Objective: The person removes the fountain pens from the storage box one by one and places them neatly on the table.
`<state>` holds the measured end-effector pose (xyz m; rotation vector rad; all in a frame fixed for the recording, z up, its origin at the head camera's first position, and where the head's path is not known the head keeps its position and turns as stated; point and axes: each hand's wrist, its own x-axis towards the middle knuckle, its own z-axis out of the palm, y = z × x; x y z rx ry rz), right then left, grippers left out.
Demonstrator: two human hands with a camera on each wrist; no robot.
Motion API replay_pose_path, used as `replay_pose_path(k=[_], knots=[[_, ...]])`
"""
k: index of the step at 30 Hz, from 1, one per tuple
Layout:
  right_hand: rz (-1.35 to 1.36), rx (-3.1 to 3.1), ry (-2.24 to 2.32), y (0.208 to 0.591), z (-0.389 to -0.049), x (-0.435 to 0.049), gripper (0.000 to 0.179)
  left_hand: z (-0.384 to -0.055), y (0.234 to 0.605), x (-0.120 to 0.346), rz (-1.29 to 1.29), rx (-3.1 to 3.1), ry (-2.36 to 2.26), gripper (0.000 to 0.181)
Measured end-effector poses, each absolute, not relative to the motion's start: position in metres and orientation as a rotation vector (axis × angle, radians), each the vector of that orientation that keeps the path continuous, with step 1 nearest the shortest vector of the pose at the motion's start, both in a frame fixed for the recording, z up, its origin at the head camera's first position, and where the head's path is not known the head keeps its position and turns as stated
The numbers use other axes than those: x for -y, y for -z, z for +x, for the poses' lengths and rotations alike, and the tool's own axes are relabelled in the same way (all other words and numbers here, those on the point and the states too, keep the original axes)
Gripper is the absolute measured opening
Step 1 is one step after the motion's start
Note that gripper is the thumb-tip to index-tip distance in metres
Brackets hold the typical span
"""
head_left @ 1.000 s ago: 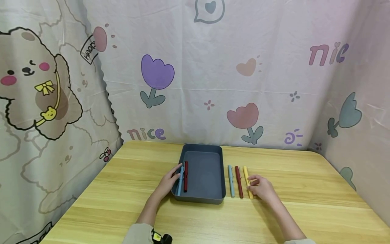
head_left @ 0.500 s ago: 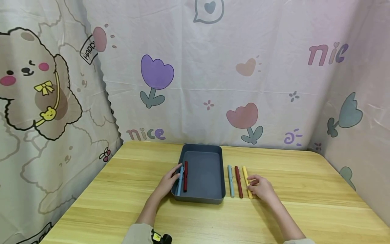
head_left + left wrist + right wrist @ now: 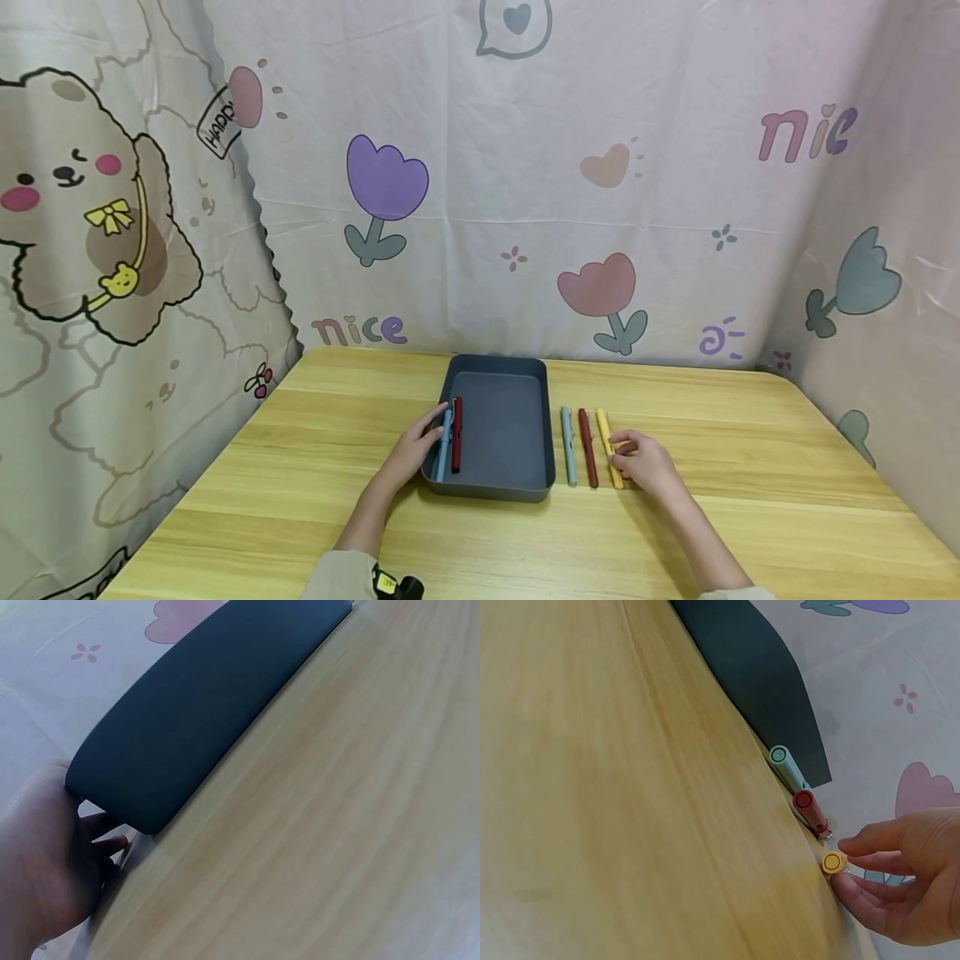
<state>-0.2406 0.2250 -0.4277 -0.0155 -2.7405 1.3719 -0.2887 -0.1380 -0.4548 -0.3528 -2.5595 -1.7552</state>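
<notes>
A: In the head view, where does the tray [image 3: 502,425] stand?

B: By the far edge of the worktop [image 3: 525,542], a little left of that edge's middle. Along its left wall, inside, rest a blue pen [image 3: 444,450] and a dark red pen [image 3: 457,433].

A: And the hands?

B: The left hand [image 3: 408,450] grips the tray's left wall, fingertips at the rim. The right hand [image 3: 647,461] pinches the yellow pen [image 3: 603,423], which lies on the worktop, well in from the right edge. Nearer the tray are a light-blue pen [image 3: 568,446], just beside its wall, then a red pen [image 3: 588,447].

A: From the left wrist?

B: The hand wraps one end of the tray, some fingers curled beneath the rim. I can't tell how the hidden fingertips sit.

A: From the right wrist?

B: The three loose pens show end-on. The yellow one sits between thumb and forefinger; the other fingers bend behind.
</notes>
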Motion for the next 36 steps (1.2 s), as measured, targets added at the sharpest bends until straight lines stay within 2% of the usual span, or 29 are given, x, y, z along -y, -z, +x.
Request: replay_pose_path(k=[19, 36], knots=[[0.047, 2.713, -1.330, 0.410, -0.238, -0.215, 0.028, -0.290, 0.456, 0.138, -0.360, 2.563, 1.762, 0.044], [0.246, 2.720, -1.271, 0.385, -0.251, -0.153, 0.022, -0.289, 0.456, 0.139, -0.368, 2.553, 1.752, 0.045]])
